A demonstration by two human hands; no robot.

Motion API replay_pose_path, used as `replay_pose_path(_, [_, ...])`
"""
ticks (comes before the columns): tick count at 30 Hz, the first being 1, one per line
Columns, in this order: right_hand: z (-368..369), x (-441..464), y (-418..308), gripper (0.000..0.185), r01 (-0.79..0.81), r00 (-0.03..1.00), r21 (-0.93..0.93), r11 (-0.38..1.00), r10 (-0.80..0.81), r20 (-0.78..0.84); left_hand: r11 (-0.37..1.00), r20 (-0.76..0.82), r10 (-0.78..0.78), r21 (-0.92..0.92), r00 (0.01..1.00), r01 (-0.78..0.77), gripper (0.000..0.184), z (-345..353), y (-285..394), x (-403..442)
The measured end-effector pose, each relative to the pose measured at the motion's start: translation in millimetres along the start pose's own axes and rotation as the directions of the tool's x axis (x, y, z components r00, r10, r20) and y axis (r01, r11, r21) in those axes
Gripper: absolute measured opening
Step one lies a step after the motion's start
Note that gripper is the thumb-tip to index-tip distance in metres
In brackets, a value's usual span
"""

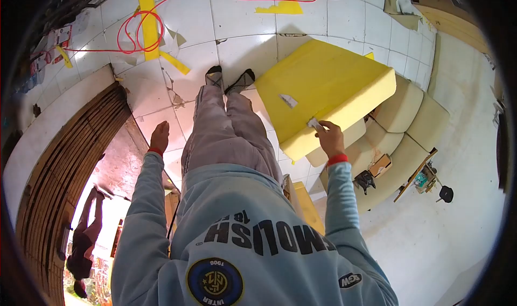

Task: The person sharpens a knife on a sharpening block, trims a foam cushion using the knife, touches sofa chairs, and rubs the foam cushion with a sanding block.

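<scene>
Right hand: I see it at the near right side of the yellow block, fingers narrowed in a pinch on a small whitish piece.
Whitish piece: between the right fingers, at the edge where the block's top meets its paler side; too small for me to make out what it is.
Yellow block: just right of the feet, broad top facing up, pale side turned to the near right.
Pale patch: on the block's top, left of and a little farther than the right hand; I cannot tell whether it is loose.
Left hand: beside the left leg, well apart from the block, fingers straight and close together.
Sleeves: light blue, red at both cuffs.
Feet: in dark-and-grey socks on the white tiled floor.
Red line: looped at the far left, running on toward the far middle.
Yellow strips: several on the far floor, the longest under the red loops.
Pale cushions: right of the block, with a brown box and a black bag near them.
Another person: at the near left, upside down in my curved view, beyond the brown slats.
</scene>
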State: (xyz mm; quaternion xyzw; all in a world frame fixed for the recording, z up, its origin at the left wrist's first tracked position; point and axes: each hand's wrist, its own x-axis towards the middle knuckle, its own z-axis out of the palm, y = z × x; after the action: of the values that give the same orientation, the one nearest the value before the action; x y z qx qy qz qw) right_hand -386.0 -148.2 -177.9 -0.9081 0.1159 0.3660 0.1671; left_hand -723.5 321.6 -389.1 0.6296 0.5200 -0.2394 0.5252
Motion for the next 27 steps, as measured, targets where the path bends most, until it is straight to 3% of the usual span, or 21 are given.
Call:
replay_pose_path(3, [-14, -15, -6, 0.031, 0.024, 0.999, 0.016, 1.0, -0.024, 0.039, 1.0, -0.017, 0.013, 0.003, 1.0, -0.013, 0.051, -6, 18, -3])
replay_pose_path(4, [-39, -43, -35, 0.031, -0.032, 0.998, -0.028, 0.999, 0.033, 0.054, 1.0, -0.024, 0.008, -0.011, 1.0, -0.008, 0.051, -10, 10, -3])
replay_pose_path(7, [-71, -79, -25, 0.03, 0.068, 0.996, 0.027, 0.997, -0.069, 0.051, 0.997, -0.037, 0.069, 0.022, 0.997, -0.068, 0.05, -18, -32, 14])
replay_pose_path(12, [-24, -31, -18, 0.029, 0.049, 0.999, -0.068, 0.996, -0.049, 0.009, 0.997, -0.005, -0.062, 0.046, 0.998, 0.062, 0.049, -5, -22, 12])
replay_pose_path(15, [10, -7, 4, 0.032, 0.02, 1.0, 0.009, 1.0, -0.02, 0.012, 1.0, 0.023, 0.005, 0.0, 1.0, -0.005, 0.049, 3, 3, 3])
replay_pose_path(18, [-34, -56, -3, 0.032, 0.002, 0.997, 0.055, 0.998, -0.006, 0.079, 1.0, -0.012, 0.014, -0.007, 1.0, -0.014, 0.05, -7, 6, -1])
replay_pose_path(21, [-73, -100, -29, 0.032, 0.047, 0.998, 0.019, 0.999, -0.048, 0.029, 1.0, -0.042, 0.018, 0.02, 0.999, -0.018, 0.049, -14, -15, 4])
replay_pose_path(24, [-49, -61, -13, 0.032, 0.07, 0.996, 0.004, 0.998, -0.07, 0.057, 0.998, -0.052, 0.044, 0.047, 0.998, -0.041, 0.048, -13, -36, 12])
replay_pose_path(27, [13, -12, -4, 0.032, -0.003, 0.999, -0.022, 1.0, 0.004, 0.049, 0.997, -0.025, 0.026, 0.072, 0.999, -0.024, 0.048, -7, -31, 10])
